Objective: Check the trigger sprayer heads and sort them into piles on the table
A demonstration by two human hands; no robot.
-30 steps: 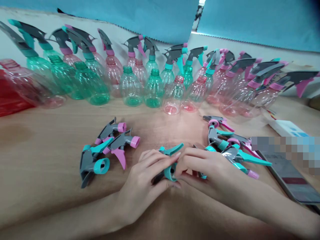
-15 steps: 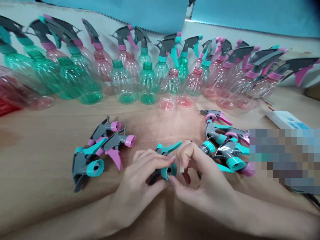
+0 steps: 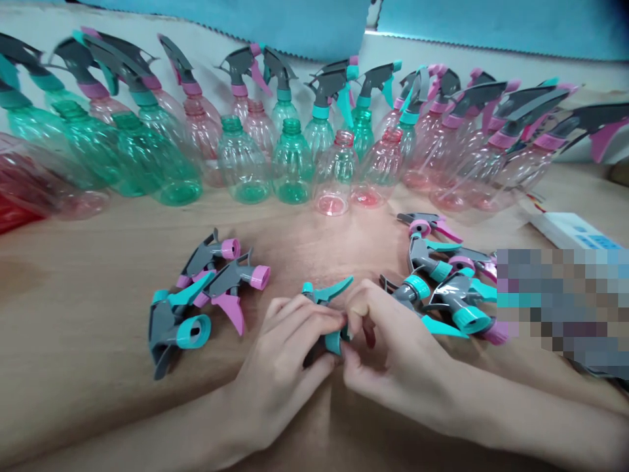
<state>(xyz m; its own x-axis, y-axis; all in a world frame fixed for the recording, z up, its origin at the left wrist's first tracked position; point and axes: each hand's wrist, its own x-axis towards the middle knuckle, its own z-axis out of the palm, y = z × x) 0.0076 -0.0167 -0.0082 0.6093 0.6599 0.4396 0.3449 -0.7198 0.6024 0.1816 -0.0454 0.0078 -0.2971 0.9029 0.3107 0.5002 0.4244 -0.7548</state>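
Observation:
My left hand (image 3: 282, 367) grips a grey spray head with a teal trigger and teal collar (image 3: 328, 313), holding it just above the wooden table (image 3: 88, 275). My right hand (image 3: 388, 357) is curled against the collar end of the same spray head, thumb and fingertips pinched at its opening. What the right fingers pinch is too small to make out. Loose spray heads lie on both sides: a small group at the left (image 3: 196, 295) and a pile at the right (image 3: 442, 282).
A long row of green bottles (image 3: 289, 164) and pink bottles (image 3: 334, 177) stands across the back of the table, many with spray heads fitted, some open-necked. A white box (image 3: 565, 229) lies at the right. Red plastic (image 3: 14, 203) sits at the far left.
My right fingers moved off the spray head's collar, then closed back in against it. The left hand kept its hold on the spray head. The view shifted slightly.

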